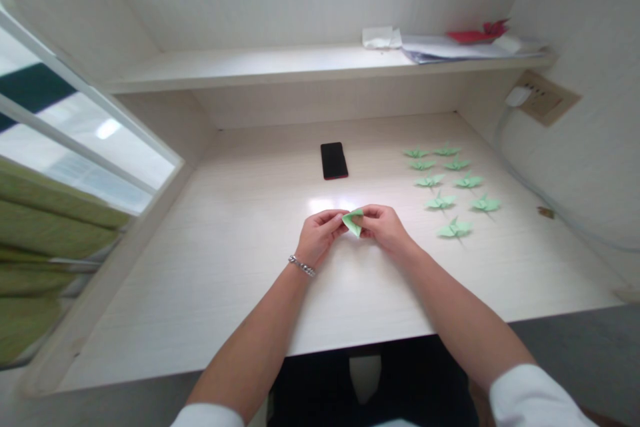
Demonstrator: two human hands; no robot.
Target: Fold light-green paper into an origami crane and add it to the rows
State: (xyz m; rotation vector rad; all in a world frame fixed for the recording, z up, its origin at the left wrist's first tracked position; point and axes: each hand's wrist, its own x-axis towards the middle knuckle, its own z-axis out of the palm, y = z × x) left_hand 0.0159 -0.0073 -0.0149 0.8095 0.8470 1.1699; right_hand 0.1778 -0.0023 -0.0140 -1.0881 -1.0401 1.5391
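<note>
A small folded piece of green paper (353,221) is held just above the white desk (240,267), pinched from both sides. My left hand (320,233), with a metal bracelet on its wrist, grips the paper's left edge with closed fingers. My right hand (383,227) grips its right edge the same way. To the right lie several finished green paper cranes (453,183) in two rows.
A black phone (334,160) lies face down farther back on the desk. The shelf (280,67) above carries papers and a red folded item (477,32). A wall socket with a plug (537,97) and its cable sit at the right wall.
</note>
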